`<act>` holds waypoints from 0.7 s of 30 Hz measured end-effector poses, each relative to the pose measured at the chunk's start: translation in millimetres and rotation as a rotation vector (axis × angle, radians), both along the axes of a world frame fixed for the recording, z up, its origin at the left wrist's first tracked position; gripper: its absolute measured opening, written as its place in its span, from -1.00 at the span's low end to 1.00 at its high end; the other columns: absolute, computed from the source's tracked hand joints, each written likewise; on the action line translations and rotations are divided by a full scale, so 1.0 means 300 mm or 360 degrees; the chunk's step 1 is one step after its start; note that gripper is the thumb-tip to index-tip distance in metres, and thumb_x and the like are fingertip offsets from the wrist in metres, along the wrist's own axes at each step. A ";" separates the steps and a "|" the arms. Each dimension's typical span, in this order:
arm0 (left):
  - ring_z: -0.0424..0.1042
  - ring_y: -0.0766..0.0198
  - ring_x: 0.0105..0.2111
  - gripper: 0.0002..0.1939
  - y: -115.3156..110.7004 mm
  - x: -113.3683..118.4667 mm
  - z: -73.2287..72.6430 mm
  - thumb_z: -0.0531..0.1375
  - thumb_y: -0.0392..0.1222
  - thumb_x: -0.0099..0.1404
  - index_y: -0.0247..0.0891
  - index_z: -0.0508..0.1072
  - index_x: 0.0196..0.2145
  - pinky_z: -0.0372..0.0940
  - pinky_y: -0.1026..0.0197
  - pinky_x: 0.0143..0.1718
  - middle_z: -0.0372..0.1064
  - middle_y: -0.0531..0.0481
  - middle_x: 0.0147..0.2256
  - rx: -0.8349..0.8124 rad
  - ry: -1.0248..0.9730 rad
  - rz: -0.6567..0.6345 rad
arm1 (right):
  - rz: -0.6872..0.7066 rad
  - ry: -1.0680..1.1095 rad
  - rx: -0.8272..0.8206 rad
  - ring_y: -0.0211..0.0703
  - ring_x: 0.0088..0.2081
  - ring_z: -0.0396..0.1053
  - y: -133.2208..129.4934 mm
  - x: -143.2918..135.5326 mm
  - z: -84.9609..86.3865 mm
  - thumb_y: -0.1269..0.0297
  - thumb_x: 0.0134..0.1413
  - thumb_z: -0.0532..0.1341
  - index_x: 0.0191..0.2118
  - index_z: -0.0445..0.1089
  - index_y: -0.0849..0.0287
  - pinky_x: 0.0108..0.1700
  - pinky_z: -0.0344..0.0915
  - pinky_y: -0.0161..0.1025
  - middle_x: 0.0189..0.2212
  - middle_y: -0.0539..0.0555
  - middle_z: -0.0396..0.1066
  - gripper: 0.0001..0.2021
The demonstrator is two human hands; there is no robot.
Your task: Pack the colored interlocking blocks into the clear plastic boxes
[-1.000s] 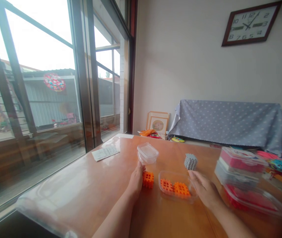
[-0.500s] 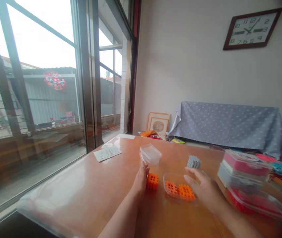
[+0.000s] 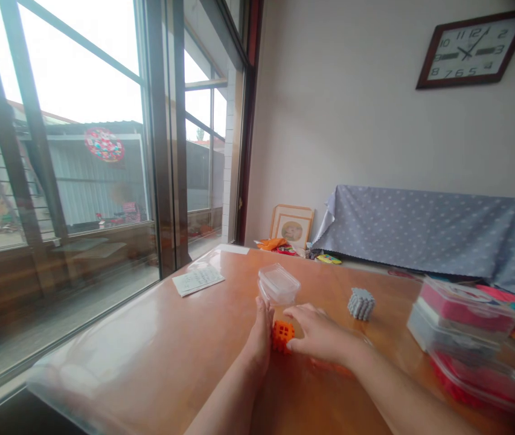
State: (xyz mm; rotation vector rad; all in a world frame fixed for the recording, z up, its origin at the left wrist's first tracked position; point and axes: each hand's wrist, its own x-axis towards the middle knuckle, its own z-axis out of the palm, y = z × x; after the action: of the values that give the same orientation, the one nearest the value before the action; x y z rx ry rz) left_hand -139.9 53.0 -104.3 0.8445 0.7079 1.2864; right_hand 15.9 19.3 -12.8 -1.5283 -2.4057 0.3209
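Observation:
An orange block stack (image 3: 283, 336) stands on the wooden table between both hands. My left hand (image 3: 261, 335) is upright along its left side, fingers stretched out, palm facing the stack. From the right, my right hand (image 3: 318, 332) reaches around it, thumb and fingers apart, the thumb near its lower right edge. Whether either hand touches the stack is hard to tell. Beneath my right forearm, the clear tub with orange pieces (image 3: 329, 366) is mostly hidden. A grey block stack (image 3: 361, 304) stands farther right.
Behind the hands is a clear plastic container (image 3: 279, 284). Printed paper (image 3: 198, 280) lies to the left on the table (image 3: 148, 356). Stacked clear boxes (image 3: 460, 320) with pink, grey and red contents stand at the right. A window borders the left side.
My right hand has moved left, from beside the tub and grey stack to the orange stack. My left hand stays beside that stack. The view has shifted slightly.

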 end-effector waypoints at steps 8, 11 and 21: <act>-0.28 0.03 0.46 0.01 0.003 0.005 -0.013 -0.12 0.56 0.28 -0.13 -0.07 0.46 -0.31 0.01 0.45 -0.30 0.00 0.47 -0.0068 0.0082 -0.0016 | -0.0005 -0.0091 0.0065 0.11 -0.02 0.42 0.040 -0.007 -0.032 0.17 -0.04 0.29 0.02 0.50 -0.10 -0.01 0.24 -0.10 -0.08 0.10 0.50 -0.58; -0.25 0.03 0.45 0.00 0.001 0.003 -0.012 -0.11 0.55 0.28 -0.14 -0.05 0.45 -0.29 0.00 0.45 -0.29 -0.03 0.47 -0.0054 0.0089 -0.0001 | -0.0024 -0.0020 0.0106 0.07 -0.03 0.42 0.046 0.009 -0.043 0.16 -0.04 0.30 0.02 0.49 -0.11 0.00 0.24 -0.12 -0.07 0.09 0.50 -0.58; -0.15 0.06 0.44 -0.09 0.000 0.008 -0.043 -0.14 0.48 0.35 -0.16 0.07 0.42 -0.33 0.03 0.45 -0.02 -0.12 0.42 0.0001 0.0139 0.0073 | -0.0198 0.0316 0.0075 0.00 -0.05 0.44 -0.007 0.258 -0.043 0.20 0.00 0.29 -0.06 0.46 0.08 0.04 0.29 -0.14 -0.09 0.09 0.52 -0.67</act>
State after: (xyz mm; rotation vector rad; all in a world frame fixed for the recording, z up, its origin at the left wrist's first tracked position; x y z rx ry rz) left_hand -137.4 53.1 -117.1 0.8935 0.8003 1.2968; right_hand 93.2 17.3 -25.7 -1.5394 -2.1419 0.3685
